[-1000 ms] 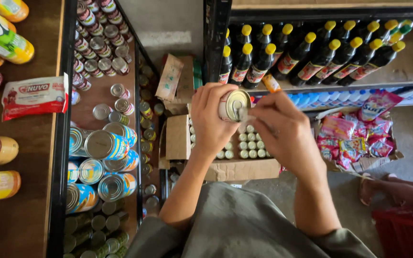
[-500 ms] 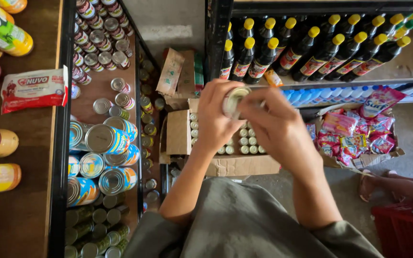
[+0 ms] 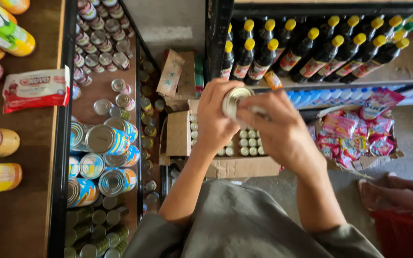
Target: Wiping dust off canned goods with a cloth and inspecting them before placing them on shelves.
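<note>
Overhead, both bare hands meet on a small round silver-lidded tin can held at chest height near the centre of the view. The left hand wraps its fingers closed around the can's body from nine o'clock, while the right hand curls over its top from three o'clock, fingertips touching the lid rim. Both grips are closed on the can, and the can hangs clear of every shelf.

Compared with a second ago, the can has shifted slightly toward twelve o'clock, and the right hand now covers more of the lid, which earlier faced the camera almost whole. The orange-tipped thing seen above the right hand then is now hidden or gone; I cannot tell which.

Directly beneath the hands, at six o'clock of the can, sits an open brown cardboard carton of small cans. At one o'clock stands a row of dark glass bottles with yellow caps on a black metal shelf. At nine o'clock, large blue-labelled tins lying on their sides fill a brown shelf. At three o'clock, a box of pink and red sachets rests on the floor.
</note>
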